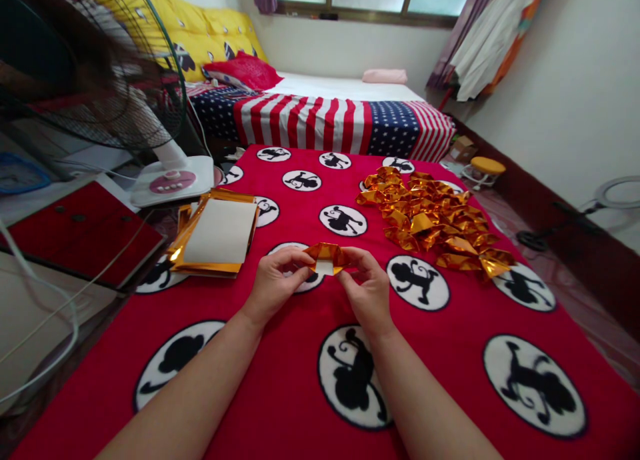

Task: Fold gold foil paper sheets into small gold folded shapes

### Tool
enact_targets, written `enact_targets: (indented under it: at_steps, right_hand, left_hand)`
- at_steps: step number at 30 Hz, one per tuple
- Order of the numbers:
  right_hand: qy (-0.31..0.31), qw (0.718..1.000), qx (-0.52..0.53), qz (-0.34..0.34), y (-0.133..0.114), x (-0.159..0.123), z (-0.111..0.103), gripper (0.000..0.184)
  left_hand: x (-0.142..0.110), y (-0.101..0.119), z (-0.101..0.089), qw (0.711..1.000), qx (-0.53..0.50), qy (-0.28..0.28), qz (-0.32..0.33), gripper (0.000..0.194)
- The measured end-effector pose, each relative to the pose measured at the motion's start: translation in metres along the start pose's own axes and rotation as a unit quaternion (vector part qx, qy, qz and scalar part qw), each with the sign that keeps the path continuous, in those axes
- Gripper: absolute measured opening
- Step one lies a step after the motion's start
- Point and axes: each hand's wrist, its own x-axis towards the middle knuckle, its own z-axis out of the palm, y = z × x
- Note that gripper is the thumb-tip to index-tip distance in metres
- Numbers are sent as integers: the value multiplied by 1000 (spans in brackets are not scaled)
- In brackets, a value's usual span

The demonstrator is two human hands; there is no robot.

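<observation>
Between my two hands is a small folded piece of gold foil paper [326, 252], its white inside showing at the front. My left hand [278, 280] pinches its left end between thumb and fingers. At the right end, my right hand [367, 288] grips it the same way. Off to the right lies a heap of folded gold foil pieces [425, 213]. A stack of gold foil sheets [220, 232], white side up on top, rests left of my left hand.
A red cloth with monkey prints [280, 400] covers the surface under my hands. At the left stands an electric fan [173, 173] beside a dark red panel [80, 213]. Behind are a bed [320, 123] with a striped cover, and a yellow-topped stool [487, 167] at the right.
</observation>
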Motion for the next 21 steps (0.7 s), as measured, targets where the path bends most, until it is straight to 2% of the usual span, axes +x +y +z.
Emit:
enact_targets:
  at_steps: [10,16,21]
  right_hand:
    - [0,1000,-19,-10,0,0,-1,13]
    - [19,999,31,-12,-4,-1,-1,30]
    - [-6,998,-11,-64,-5,-1,-3,5]
  left_hand:
    - [1,4,-1,1000,1,2,24,11]
    - [1,2,-1,1000,11,-9,28,12]
    - [2,2,0,1000,7,-17,18,13]
